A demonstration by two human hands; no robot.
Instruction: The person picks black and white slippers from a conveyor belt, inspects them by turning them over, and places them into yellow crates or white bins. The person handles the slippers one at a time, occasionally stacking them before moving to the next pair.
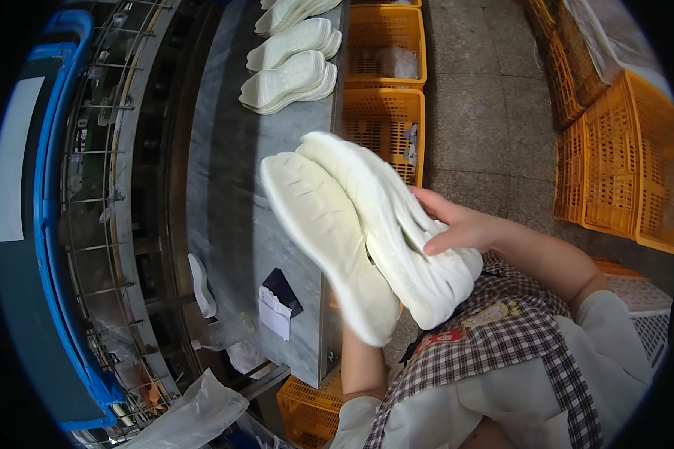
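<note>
I hold two white foam shoe soles fanned out in front of my chest, over the right edge of a grey metal table. My right hand grips the right sole from the side, thumb across its ridged edge. The left sole shows its grooved underside and overlaps the right one. My left hand is hidden behind the left sole; only its forearm shows rising under it, so it seems to hold that sole from below.
Stacks of white soles lie at the table's far end. Orange plastic crates stand beside the table, more crates on the right. A paper tag and a dark card lie near me. A wire rack with a blue frame runs along the left.
</note>
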